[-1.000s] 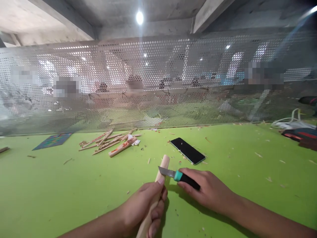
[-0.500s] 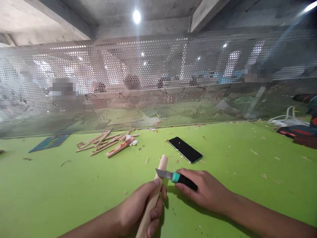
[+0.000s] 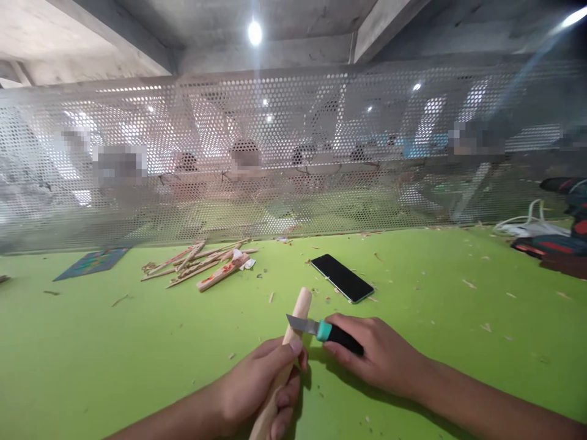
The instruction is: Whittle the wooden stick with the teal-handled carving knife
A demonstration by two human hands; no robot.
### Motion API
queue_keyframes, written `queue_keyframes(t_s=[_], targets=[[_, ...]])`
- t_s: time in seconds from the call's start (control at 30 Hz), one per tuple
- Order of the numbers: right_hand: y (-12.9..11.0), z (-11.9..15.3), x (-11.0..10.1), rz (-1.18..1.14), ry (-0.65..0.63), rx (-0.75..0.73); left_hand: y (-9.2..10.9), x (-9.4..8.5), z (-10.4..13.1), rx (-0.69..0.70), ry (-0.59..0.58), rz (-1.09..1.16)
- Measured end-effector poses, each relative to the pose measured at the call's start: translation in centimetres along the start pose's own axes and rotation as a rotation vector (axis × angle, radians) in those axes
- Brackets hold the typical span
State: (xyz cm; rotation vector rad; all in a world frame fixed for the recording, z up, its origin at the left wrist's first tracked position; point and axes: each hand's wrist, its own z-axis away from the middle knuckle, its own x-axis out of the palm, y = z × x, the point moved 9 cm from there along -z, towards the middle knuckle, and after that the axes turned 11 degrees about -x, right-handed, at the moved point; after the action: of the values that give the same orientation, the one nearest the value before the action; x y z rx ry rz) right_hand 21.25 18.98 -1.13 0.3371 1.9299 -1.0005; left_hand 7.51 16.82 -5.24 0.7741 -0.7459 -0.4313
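Observation:
My left hand [image 3: 270, 379] is wrapped round a pale wooden stick [image 3: 300, 304], its thumb lying on top just below the blade. The stick's rounded far end points away from me, and its near end runs out of the bottom of the view. From the right, my right hand [image 3: 376, 351] grips a carving knife [image 3: 324, 331] with a black and teal handle. Its slanted blade lies across the upper part of the stick; whether the edge cuts into the wood I cannot tell.
A phone [image 3: 343, 278] lies beyond the stick. Several thin wood strips [image 3: 202, 263] and a red-stained piece [image 3: 222, 273] are piled left, near a dark patterned sheet [image 3: 92, 263]. A power drill [image 3: 562, 238] stands far right. Shavings dot the green table [image 3: 137, 354] before a perforated screen [image 3: 284, 183].
My left thumb has slid slightly to the right and down, now lying further across the stick. The knife has shifted a little to the left; both grips are kept.

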Motion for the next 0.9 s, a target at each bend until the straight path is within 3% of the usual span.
queue_keyframes(t_s=[0.27, 0.9], targets=[[-0.17, -0.06, -0.08, 0.005, -0.002, 0.006, 0.0, -0.1, -0.01, -0.002, 0.05, -0.024], [-0.35, -0.05, -0.07, -0.001, -0.021, 0.001, 0.05, 0.11, 0.16, -0.01, 0.046, -0.06]])
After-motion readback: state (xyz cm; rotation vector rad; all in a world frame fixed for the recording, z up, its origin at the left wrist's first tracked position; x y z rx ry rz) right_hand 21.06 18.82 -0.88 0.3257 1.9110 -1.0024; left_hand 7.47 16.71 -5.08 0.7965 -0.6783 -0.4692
